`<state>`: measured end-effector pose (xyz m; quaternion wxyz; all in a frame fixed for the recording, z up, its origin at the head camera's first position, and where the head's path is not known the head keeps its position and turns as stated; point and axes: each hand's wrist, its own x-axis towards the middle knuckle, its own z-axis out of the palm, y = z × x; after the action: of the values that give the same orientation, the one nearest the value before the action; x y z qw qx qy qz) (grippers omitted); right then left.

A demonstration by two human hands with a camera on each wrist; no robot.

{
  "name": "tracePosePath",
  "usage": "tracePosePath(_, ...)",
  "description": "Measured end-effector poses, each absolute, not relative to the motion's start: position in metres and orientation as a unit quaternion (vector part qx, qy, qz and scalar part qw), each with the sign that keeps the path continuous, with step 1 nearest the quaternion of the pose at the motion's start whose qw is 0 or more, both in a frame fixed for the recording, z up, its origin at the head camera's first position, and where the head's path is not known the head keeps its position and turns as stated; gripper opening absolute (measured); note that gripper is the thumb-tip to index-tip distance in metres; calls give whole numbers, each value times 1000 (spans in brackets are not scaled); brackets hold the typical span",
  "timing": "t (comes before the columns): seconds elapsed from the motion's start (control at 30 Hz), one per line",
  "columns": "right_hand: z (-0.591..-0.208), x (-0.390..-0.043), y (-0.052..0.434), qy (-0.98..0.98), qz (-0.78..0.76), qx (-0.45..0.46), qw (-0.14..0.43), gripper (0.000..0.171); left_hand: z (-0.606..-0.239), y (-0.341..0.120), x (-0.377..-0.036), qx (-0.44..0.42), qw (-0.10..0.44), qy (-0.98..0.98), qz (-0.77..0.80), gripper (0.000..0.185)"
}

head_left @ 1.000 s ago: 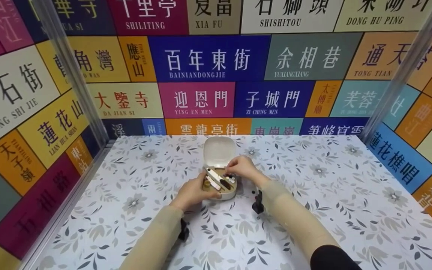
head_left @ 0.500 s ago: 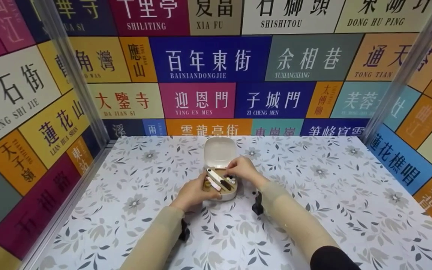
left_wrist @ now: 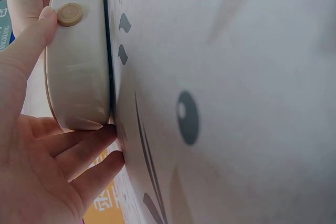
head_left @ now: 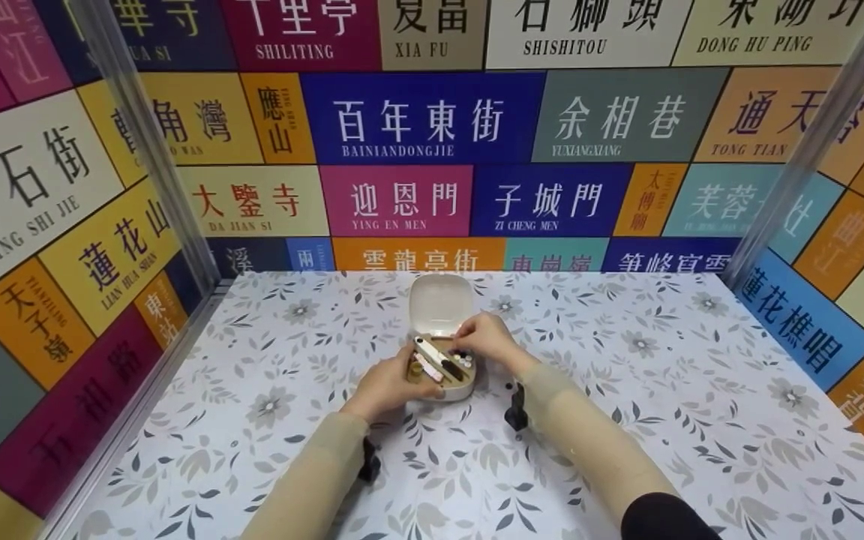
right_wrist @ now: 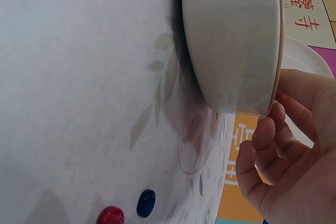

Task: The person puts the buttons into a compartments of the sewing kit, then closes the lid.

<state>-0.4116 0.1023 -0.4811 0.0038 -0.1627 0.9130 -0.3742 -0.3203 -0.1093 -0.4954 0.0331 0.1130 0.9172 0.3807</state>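
A cream sewing box (head_left: 457, 393) stands on the table with its lid (head_left: 441, 304) raised. My left hand (head_left: 387, 386) grips its left side, the thumb by the round tan knob (left_wrist: 70, 14) on the front wall and the other fingers round the side. Inside lie a slim white tool with a black end (head_left: 432, 352), a pinkish-white piece (head_left: 427, 368) and several small white round pieces (head_left: 463, 359). My right hand (head_left: 488, 336) reaches over the back right rim with curled fingers. Its fingertips are inside the box, and whether they pinch something is hidden.
A red button (right_wrist: 110, 215) and a dark blue button (right_wrist: 146, 203) lie on the table right of the box. The floral tabletop (head_left: 289, 465) extends all round. Lettered panels (head_left: 402, 199) rise behind the table and at its sides.
Both hands and the box stay in place. My right fingertips make only a very slight shift at the back right of the box.
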Motion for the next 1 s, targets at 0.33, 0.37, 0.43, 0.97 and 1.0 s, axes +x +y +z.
tracePosePath(0.33,-482,-414,102,909,-383,-164,2,8,-495,-110,-321,127,13,921,368,109)
tracePosePath(0.37,-482,-414,102,909,-383,-163,1,9,-496,-110,-321,125,15,921,367,109)
tracePosePath(0.43,-483,-415,102,910,-384,-158,2,8,-496,-110,-321,121,19,922,368,109)
tracePosePath(0.97,-472,-399,129,884,-444,-147,8,6,-496,-108,-320,102,41,916,385,116)
tracePosePath(1.0,-471,-398,133,886,-439,-148,6,7,-496,-108,-320,101,42,917,384,116)
